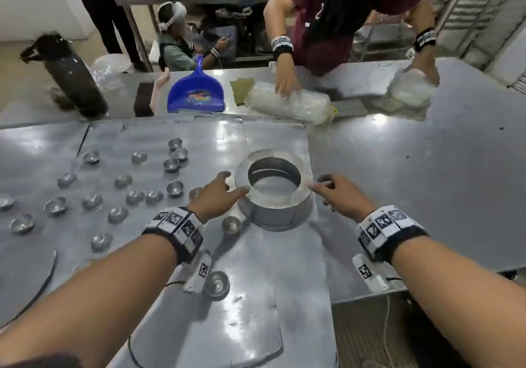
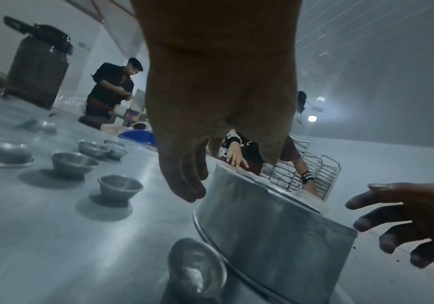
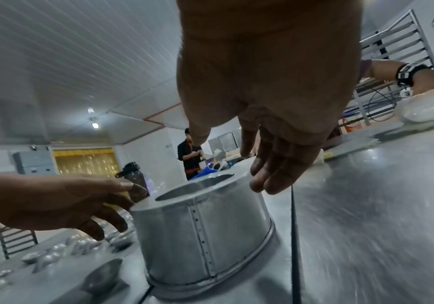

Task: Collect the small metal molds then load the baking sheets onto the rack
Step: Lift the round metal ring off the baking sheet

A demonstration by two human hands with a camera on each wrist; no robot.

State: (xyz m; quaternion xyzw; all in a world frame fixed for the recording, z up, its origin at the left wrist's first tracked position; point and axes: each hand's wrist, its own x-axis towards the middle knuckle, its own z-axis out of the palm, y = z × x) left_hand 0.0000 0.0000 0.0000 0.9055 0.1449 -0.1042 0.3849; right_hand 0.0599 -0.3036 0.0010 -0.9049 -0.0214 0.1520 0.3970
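Observation:
Several small metal molds (image 1: 135,196) lie scattered over flat baking sheets (image 1: 159,137) on the left of the steel table; some stand upright (image 2: 120,186), others are upside down. A larger round metal tin with a hole in its top (image 1: 273,190) stands on the sheets in the middle. My left hand (image 1: 225,194) reaches its left rim with fingers (image 2: 184,185) extended, empty. My right hand (image 1: 331,189) is at its right rim, fingers (image 3: 270,176) spread, empty. One mold (image 1: 231,224) lies against the tin's base, another (image 1: 217,284) under my left wrist.
A person in a maroon shirt (image 1: 341,11) leans over the far side, hands on plastic-wrapped bundles (image 1: 290,105). A blue dustpan (image 1: 196,91) and a dark bottle (image 1: 75,80) stand at the back. A tray rack (image 1: 484,5) is at the far right. Bare steel table (image 1: 427,168) lies to the right.

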